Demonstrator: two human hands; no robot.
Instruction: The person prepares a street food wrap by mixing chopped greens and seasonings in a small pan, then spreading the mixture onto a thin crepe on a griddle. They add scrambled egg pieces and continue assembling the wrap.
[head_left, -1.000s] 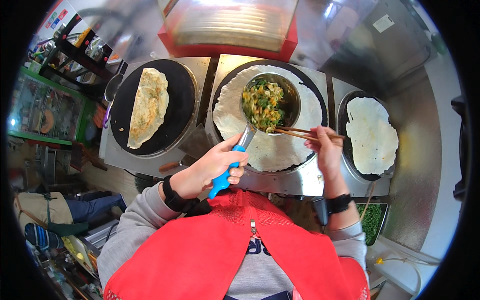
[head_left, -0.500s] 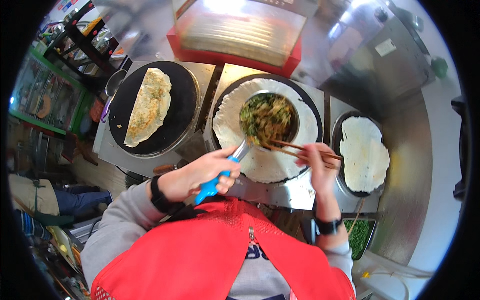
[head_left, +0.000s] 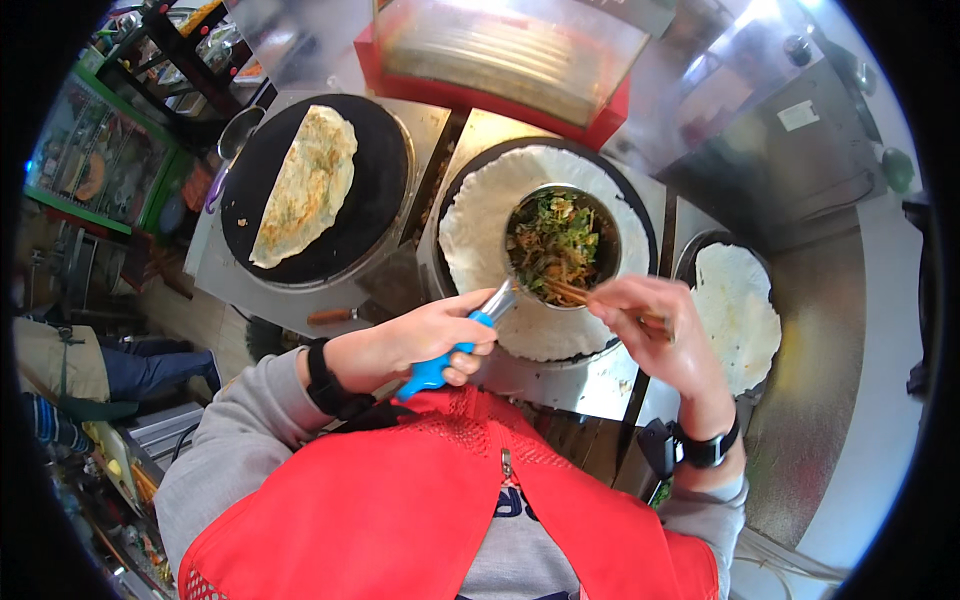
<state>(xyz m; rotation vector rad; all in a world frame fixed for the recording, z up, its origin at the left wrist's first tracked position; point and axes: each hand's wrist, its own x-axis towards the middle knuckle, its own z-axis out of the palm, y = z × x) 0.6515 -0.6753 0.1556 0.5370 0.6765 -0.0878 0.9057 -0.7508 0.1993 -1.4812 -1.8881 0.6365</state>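
Note:
My left hand [head_left: 440, 335] is wrapped round the blue handle [head_left: 428, 374] of a small metal pan [head_left: 611, 240]. Chopped greens and shredded brownish filling [head_left: 557, 238] lie inside the pan, which is over a round pale pancake [head_left: 475, 225] on the middle griddle. Whether the pan rests on the pancake or hovers just above it, I cannot tell. My right hand [head_left: 668, 325] grips wooden chopsticks [head_left: 571, 291], their tips in the filling near the pan's lower edge.
At left, a folded browned pancake [head_left: 306, 190] lies on a black round griddle [head_left: 375, 190]. Another pale pancake [head_left: 738, 315] is on a third round plate at right. A wooden-handled brush [head_left: 330, 316] lies by the front edge; a red-based glass-fronted case [head_left: 500, 70] stands behind.
The chopsticks have drawn in toward the pan's lower edge and stand steeper, with my right hand turned and closer to the pan. In the picture, the pan has shifted slightly right.

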